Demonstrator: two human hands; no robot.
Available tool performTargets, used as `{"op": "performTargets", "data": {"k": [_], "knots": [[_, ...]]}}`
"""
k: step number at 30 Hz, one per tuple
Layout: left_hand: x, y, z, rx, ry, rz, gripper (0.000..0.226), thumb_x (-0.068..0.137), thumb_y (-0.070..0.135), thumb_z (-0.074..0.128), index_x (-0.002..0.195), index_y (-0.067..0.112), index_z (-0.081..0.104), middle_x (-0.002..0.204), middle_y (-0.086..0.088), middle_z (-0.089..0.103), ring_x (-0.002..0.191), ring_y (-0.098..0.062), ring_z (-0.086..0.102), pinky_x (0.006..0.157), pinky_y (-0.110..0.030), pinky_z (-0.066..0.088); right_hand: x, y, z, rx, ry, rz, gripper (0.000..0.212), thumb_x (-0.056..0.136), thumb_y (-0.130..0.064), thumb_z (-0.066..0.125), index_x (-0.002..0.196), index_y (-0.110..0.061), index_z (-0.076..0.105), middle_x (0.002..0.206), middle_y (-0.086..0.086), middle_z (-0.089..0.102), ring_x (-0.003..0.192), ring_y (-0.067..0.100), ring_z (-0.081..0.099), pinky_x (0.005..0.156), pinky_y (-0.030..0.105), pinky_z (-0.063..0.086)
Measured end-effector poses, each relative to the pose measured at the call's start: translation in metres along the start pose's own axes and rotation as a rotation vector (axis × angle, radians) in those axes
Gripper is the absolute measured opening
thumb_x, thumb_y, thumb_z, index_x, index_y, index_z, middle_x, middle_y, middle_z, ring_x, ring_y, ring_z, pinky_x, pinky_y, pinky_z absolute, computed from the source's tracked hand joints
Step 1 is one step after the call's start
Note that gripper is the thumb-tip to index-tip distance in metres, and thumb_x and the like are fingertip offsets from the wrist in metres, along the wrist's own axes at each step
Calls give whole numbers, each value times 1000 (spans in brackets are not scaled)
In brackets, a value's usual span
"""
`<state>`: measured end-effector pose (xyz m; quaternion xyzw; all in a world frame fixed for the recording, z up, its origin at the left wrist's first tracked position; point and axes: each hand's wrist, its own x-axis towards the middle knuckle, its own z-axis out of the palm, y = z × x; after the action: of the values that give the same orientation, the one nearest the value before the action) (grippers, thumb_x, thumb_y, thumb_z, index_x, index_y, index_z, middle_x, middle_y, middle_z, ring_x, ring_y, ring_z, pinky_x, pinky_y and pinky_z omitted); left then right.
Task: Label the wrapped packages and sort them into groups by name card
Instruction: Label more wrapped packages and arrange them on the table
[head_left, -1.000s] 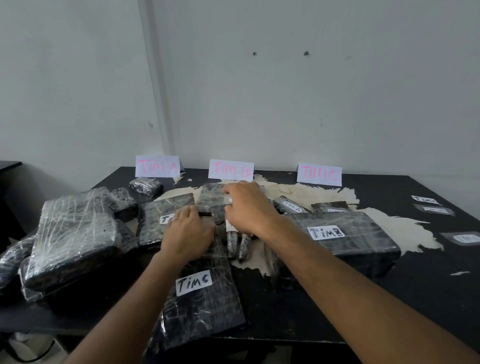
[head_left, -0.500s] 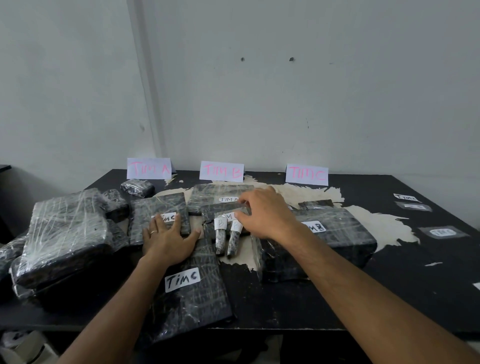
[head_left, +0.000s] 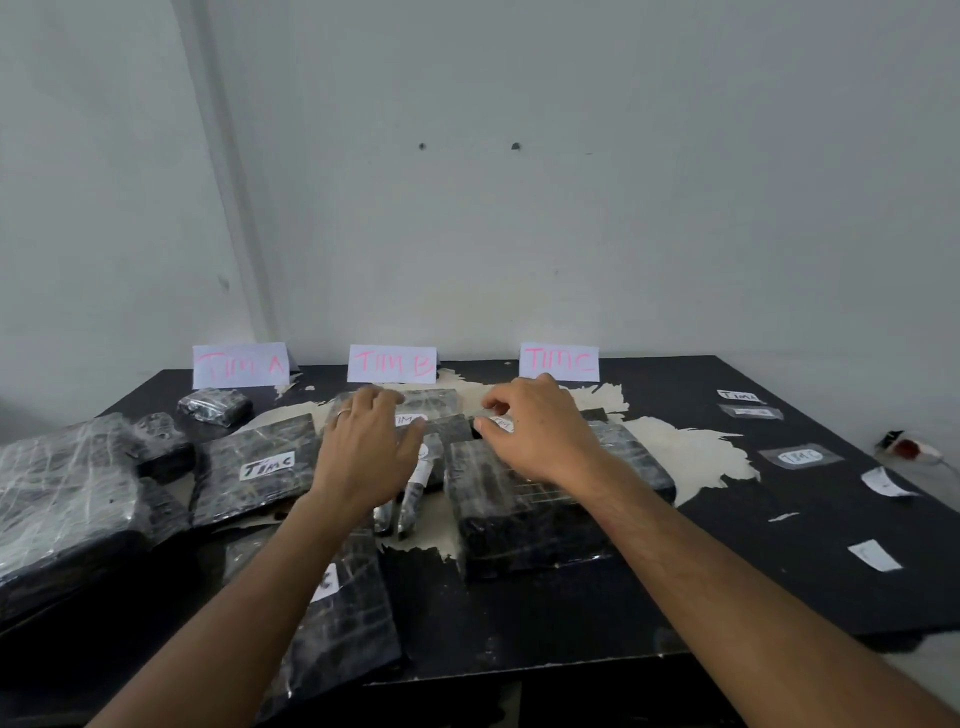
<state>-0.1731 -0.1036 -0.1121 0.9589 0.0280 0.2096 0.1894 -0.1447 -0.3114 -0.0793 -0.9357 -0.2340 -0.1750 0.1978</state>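
Three pink-lettered name cards stand at the table's back: TIM A (head_left: 239, 365), TIM B (head_left: 392, 362) and TIM C (head_left: 558, 362). Dark, film-wrapped packages lie in front of them. My left hand (head_left: 363, 452) reaches with loose, spread fingers over the back package (head_left: 436, 399) below TIM B. My right hand (head_left: 535, 436) pinches a small labelled package (head_left: 500, 423) between thumb and forefinger, above a big block package (head_left: 519, 519). A flat package marked TIM C (head_left: 254, 467) lies to the left. Another labelled package (head_left: 337, 618) sits under my left forearm. Two thin rolls (head_left: 402, 512) lie between my hands.
A bulky wrapped bundle (head_left: 62, 499) fills the left side, with a small package (head_left: 214, 406) below TIM A. Loose labels (head_left: 800, 456) and paper slips (head_left: 874, 555) lie on the black table (head_left: 727, 571) at the right. A red object (head_left: 906, 448) sits past its right edge.
My left hand left the flat TIM C package and moved forward over the middle packages. My right hand shifted right and back onto the small labelled package. The view tilted up.
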Motion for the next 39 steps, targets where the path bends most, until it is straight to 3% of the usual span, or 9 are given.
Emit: {"op": "performTargets", "data": {"k": [5,10,16,19,21,25,31,34,39], "knots": [[16,81,-1,-202,23,175,43,99,42,58,133,15,59,138,-6,57,127,-27,52,104,-42,42,-15,41,-24,-32,64,67,39,97,-46,60,127,-22,69,116,-3,70,115,23,51,97,43,46],[17,161,27,-311,-109,336,30,96,37,63,119,18,68,121,2,69,114,-17,61,89,-28,44,-40,102,-50,-40,134,195,33,97,-42,62,120,-22,72,110,-3,71,109,23,55,94,45,49],[-10,246,78,-443,-192,509,16,96,26,60,107,20,70,108,4,70,103,-12,61,90,-29,49,-84,185,-70,37,141,403,12,89,-25,62,89,-27,74,93,-8,72,93,15,64,87,40,53],[-23,278,107,-498,-272,541,17,97,19,58,111,16,68,110,-1,68,104,-15,60,93,-31,49,-102,222,-75,40,140,474,16,84,-23,65,70,-29,64,80,-9,69,80,13,63,78,38,52],[-30,293,128,-519,-352,528,21,97,16,58,116,14,66,115,-4,67,107,-18,61,97,-35,49,-113,248,-75,34,139,544,9,88,-26,67,82,-20,73,86,-4,73,86,14,66,83,38,54],[-35,302,170,-446,-449,509,33,99,24,59,131,18,59,130,-3,59,121,-19,54,107,-36,46,-134,297,-74,-46,175,629,17,91,-22,68,105,-17,76,100,0,75,97,17,67,88,39,56],[-19,305,216,-212,-383,531,50,101,47,51,143,21,50,143,-1,52,133,-23,46,115,-39,34,-134,352,-66,-248,241,686,24,96,-27,66,117,-21,73,112,7,68,109,28,55,96,41,46],[-15,304,232,-189,-367,557,55,100,56,46,143,22,51,142,0,52,132,-22,46,114,-40,33,-130,371,-65,-287,307,724,26,98,-27,62,122,-18,70,119,11,64,114,32,50,95,43,42],[-11,297,245,-246,-340,570,50,98,60,47,131,25,59,135,6,53,126,-17,47,112,-37,34,-141,399,-67,-278,392,832,35,101,-16,52,133,-13,63,134,15,61,125,35,49,108,45,36]]}}
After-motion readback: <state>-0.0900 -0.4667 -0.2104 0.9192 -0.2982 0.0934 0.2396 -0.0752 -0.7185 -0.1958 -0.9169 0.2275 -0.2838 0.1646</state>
